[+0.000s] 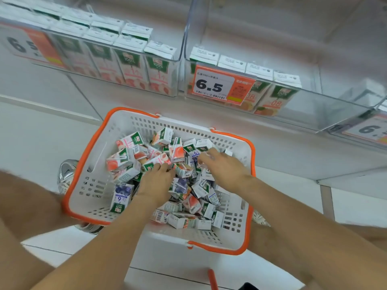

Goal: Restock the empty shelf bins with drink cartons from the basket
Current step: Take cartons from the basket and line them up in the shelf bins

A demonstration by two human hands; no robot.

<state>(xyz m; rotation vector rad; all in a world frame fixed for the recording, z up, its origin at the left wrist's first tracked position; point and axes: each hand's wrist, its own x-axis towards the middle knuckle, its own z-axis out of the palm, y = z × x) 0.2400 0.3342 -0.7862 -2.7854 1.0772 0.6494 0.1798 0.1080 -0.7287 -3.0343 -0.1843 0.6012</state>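
A white basket [98, 170] with an orange rim stands on the floor below me, heaped with several small drink cartons [123, 162] in peach, orange and blueberry prints. Both my hands are down in the heap. My left hand [156, 183] lies palm down on the cartons in the middle, fingers spread over them. My right hand [222, 164] reaches toward the far right of the pile, fingertips on a blueberry carton [193, 151]. Whether either hand grips a carton is hidden. Above, the left clear shelf bin [176, 65] holds rows of peach cartons; the right bin [314, 105] holds one front row of orange cartons.
A price tag reading 6.5 [217, 86] hangs on the right bin's front. Another tag [368, 130] shows on a bin at the far right. A shoe [67, 174] stands left of the basket. My bare knees flank the basket. An orange handle [212, 279] lies near the bottom edge.
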